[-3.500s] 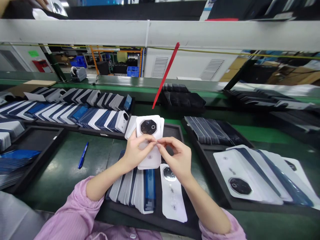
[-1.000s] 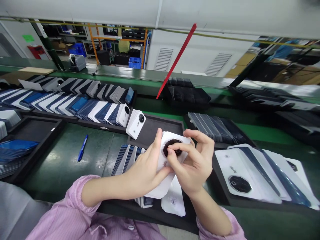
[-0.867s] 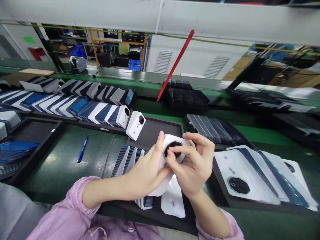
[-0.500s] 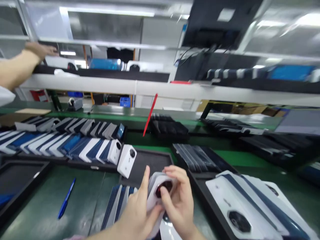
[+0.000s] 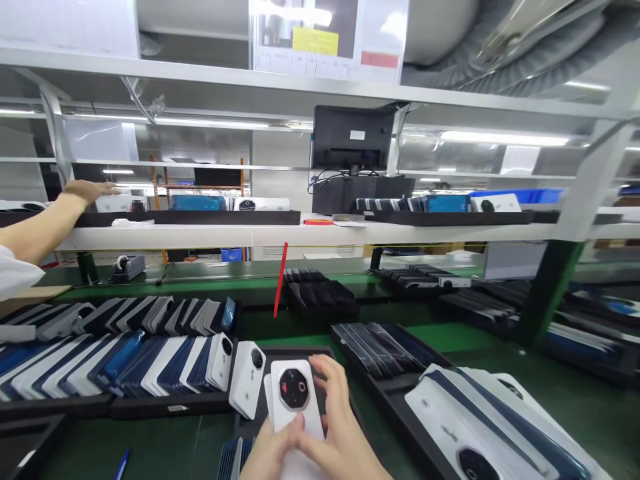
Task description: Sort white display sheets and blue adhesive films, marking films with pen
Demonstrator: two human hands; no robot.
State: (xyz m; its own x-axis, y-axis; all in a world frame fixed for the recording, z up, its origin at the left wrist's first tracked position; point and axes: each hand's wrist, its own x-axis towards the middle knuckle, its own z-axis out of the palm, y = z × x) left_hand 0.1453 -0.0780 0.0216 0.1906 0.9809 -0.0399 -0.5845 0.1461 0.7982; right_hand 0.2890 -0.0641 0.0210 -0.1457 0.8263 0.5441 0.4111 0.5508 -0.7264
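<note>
A small stack of white phone back covers (image 5: 295, 393), with a dark round camera area on the front one, stands upright between both hands. My left hand (image 5: 275, 443) grips it from the lower left, thumb across the front. My right hand (image 5: 337, 427) is curled round the right side, its thumb also at the lower front. Just left of the stack, more white phone covers (image 5: 245, 383) lean at the edge of a black tray (image 5: 320, 351). Dark and grey sheets (image 5: 234, 457) stand by my left wrist, partly cut off.
Long rows of white and blue covers (image 5: 165, 370) fill trays at the left. Large covers (image 5: 480, 427) lie fanned at the right, beside a tray of dark pieces (image 5: 385, 350). A blue pen (image 5: 123, 465) is lower left. A co-worker's arm (image 5: 55, 217) reaches to the shelf (image 5: 200, 235).
The view has tilted upward, bringing the upper shelf in. The held covers have turned upright with the camera area facing me, and my right thumb has moved off that area to below it.
</note>
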